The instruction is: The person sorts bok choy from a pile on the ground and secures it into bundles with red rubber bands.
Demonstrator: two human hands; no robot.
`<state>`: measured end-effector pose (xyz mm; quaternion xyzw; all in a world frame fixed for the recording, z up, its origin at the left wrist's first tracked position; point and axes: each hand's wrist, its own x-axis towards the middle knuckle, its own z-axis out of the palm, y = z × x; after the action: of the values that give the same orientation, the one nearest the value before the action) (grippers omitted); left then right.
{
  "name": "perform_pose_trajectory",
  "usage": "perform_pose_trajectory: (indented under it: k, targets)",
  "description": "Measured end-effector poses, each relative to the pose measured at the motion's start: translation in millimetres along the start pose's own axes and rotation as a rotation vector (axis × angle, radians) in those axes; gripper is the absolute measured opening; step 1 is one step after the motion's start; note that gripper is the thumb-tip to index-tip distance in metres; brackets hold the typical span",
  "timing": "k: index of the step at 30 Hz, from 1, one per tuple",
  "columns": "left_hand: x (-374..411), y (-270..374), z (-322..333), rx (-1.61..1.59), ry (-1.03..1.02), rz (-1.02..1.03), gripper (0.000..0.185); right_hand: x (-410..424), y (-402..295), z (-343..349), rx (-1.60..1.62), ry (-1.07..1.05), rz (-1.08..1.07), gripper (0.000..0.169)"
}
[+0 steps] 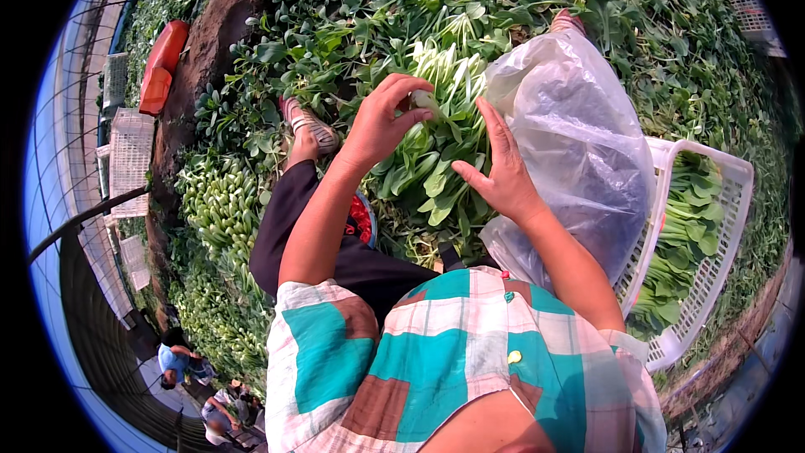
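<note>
My left hand [390,116] curls its thumb and fingers around the pale base of a leafy green plant [426,102], which looks like bok choy. Below it spreads a pile of the same greens [434,167], leaves towards me, with white stalks [449,69] lying on the far side. My right hand [503,167] is at the pile's right edge, thumb apart from the fingers and nothing in it. A clear plastic sheet [572,119] covers my right leg, just beyond that hand.
A white plastic crate [704,321] with rows of greens stands at my right. Bundled greens [220,207] lie left of my knee. A blue-rimmed container with red contents [361,220] sits by my left thigh. White crates [131,160] and two people [179,362] are farther left.
</note>
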<state>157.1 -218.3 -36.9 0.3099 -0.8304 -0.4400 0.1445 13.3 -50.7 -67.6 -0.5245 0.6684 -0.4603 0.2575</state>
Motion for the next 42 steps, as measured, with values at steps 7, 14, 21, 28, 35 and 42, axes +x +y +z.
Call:
perform_pose_trajectory:
  k: [7,14,21,28,35,42]
  targets:
    - [-45.6,-116.3,96.4,0.249,0.028,-0.325,0.077,-8.4,25.2,5.6,0.424,-0.11,0.548,0.042]
    - [-69.5,-178.3,101.4,0.55,-0.075,-0.547,0.078,-8.9,28.6,0.3,0.304,-0.123,0.595,0.039]
    - [-94.3,-196.4,49.5,0.158,0.135,-0.429,0.035,-5.9,15.8,7.0,0.229,-0.262,0.564,0.036]
    - [-91.1,-92.6,2.5,-0.581,0.164,-0.425,0.04,-4.9,12.5,28.5,0.476,-0.185,0.295,0.051]
    - [-67.1,-17.1,37.6,-0.663,0.035,-0.456,0.052,10.6,-4.6,22.5,0.989,-0.283,0.538,0.046]
    - [-76.9,13.0,60.9,-0.404,0.184,-0.252,0.049,-3.9,6.8,18.4,1.176,-0.095,0.639,0.039]
